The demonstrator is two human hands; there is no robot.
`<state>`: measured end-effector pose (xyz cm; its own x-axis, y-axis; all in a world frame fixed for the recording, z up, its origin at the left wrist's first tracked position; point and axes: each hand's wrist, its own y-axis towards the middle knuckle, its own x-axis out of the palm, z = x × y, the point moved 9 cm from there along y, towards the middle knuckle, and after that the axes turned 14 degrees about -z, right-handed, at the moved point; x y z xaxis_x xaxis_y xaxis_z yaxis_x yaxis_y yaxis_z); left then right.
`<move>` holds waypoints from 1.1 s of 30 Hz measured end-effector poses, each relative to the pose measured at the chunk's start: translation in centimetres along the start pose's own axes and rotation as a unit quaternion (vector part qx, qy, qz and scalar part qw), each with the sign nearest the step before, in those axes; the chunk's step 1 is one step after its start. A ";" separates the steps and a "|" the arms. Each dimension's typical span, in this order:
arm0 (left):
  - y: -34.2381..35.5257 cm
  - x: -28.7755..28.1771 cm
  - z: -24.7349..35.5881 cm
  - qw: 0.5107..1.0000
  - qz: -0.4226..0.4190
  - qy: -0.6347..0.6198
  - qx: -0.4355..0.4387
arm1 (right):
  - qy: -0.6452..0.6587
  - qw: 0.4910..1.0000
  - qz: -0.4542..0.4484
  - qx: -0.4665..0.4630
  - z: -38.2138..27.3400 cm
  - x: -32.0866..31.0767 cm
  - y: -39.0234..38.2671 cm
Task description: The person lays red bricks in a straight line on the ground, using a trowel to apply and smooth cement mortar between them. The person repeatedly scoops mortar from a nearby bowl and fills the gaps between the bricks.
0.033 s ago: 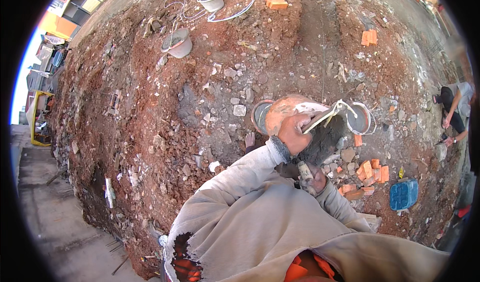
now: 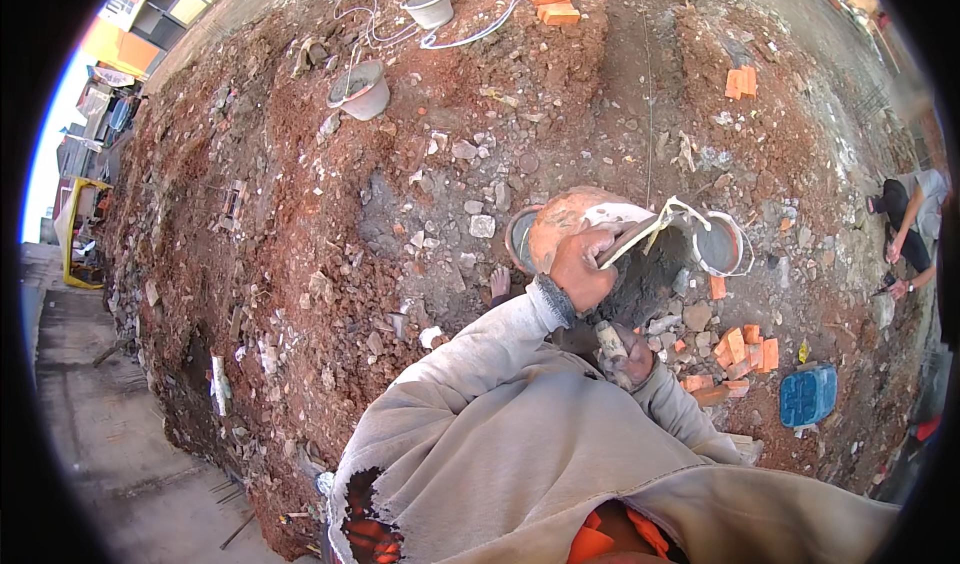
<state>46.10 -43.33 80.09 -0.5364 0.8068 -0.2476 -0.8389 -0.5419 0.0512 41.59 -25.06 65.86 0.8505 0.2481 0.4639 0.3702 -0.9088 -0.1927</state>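
My left hand (image 2: 584,276) is closed over the rim of a tilted bucket (image 2: 568,222). The bucket is orange-brown outside, with pale smears and a whitish rope handle (image 2: 672,216). Dark grey wet mortar (image 2: 640,289) shows below its rim; I cannot tell how much is inside. Nearer my body, my right hand (image 2: 632,361) grips the thick pale handle (image 2: 610,340) of a tool that looks like a trowel, its blade hidden. A bucket of grey mortar (image 2: 522,238) stands left of the tilted one, and another grey-filled bucket (image 2: 719,245) on its right.
Orange bricks (image 2: 742,349) lie beside a blue plastic container (image 2: 808,395) at right. Two more buckets (image 2: 361,92) (image 2: 428,6) stand at the far left on rubble-strewn red soil. A string (image 2: 648,94) runs along a shallow trench. Another person (image 2: 915,214) crouches at the right edge.
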 end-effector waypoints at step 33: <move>-11.1 -42.0 -13.0 0.922 0.367 -0.121 -0.016 | -0.308 0.930 -0.189 -0.070 -1.9 7.2 42.7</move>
<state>79.14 -74.27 77.36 -0.9670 0.2459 0.0664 -0.2397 -0.9667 0.0901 62.81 -62.73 62.67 0.7383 0.6643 -0.1162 0.6703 -0.7419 0.0177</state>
